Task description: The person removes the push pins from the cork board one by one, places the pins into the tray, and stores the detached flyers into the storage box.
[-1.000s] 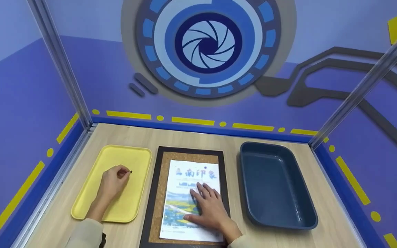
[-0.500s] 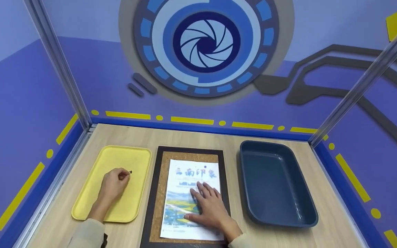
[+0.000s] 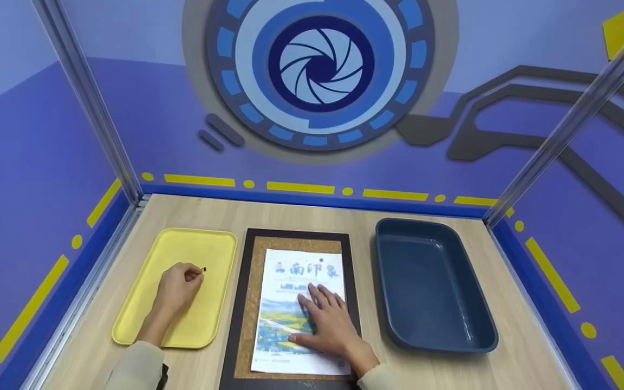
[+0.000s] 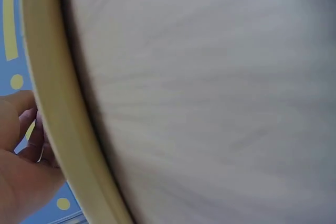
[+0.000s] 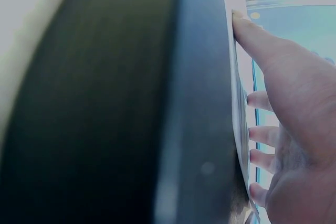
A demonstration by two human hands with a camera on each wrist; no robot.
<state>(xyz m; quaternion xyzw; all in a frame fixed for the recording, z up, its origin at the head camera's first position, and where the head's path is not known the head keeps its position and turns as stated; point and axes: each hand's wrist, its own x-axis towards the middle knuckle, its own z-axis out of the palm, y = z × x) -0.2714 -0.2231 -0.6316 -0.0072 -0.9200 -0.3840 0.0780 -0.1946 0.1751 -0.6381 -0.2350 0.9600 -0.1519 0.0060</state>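
Note:
My left hand (image 3: 177, 288) is over the yellow tray (image 3: 215, 319), thumb and forefinger pinched together. A tiny dark pin-like piece (image 3: 204, 268) shows at their tips. In the left wrist view the tray's rim (image 4: 55, 93) covers part of the fingers, and the piece is hidden. With fingers spread, my right hand (image 3: 332, 326) presses on a printed poster (image 3: 282, 309) with blue Chinese lettering and a landscape. Its thumb and fingertips touch the paper in the right wrist view. Beneath the poster lies a cork board (image 3: 246, 330) in a dark frame. A small blue dot (image 3: 321, 260) sits near the poster's top.
A deep dark-blue bin (image 3: 436, 281) stands right of the board on the wooden table (image 3: 268, 214). Purple-blue panels (image 3: 144, 119) and metal posts (image 3: 92, 108) enclose the table at the back and sides.
The head view has shifted slightly. Both hands keep their places: the left pinching over the tray, the right spread on the poster.

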